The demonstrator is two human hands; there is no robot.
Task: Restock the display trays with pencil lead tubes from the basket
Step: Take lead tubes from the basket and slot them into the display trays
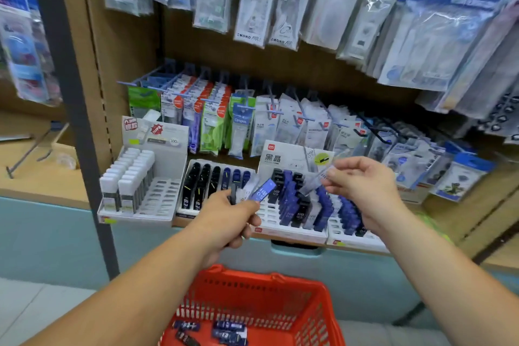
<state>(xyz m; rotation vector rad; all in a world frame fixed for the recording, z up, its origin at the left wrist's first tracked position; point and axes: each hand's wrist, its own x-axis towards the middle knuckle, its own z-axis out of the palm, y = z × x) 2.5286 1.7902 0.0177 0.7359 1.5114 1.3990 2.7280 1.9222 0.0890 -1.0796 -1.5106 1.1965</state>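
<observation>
My left hand grips a small bunch of pencil lead tubes, with a blue HB 0.5 tube sticking up on top. My right hand pinches a clear lead tube above the middle display tray, which holds blue, black and clear tubes. A tray of black and blue tubes sits left of it. Further left, a white tray holds white-capped tubes and has several bare slots. The red basket below holds a few blue tubes.
Packaged stationery hangs on hooks above and behind the trays. A dark shelf upright stands at the left. Another tray with blue tubes sits right of the middle one. A pale teal cabinet front runs below the shelf edge.
</observation>
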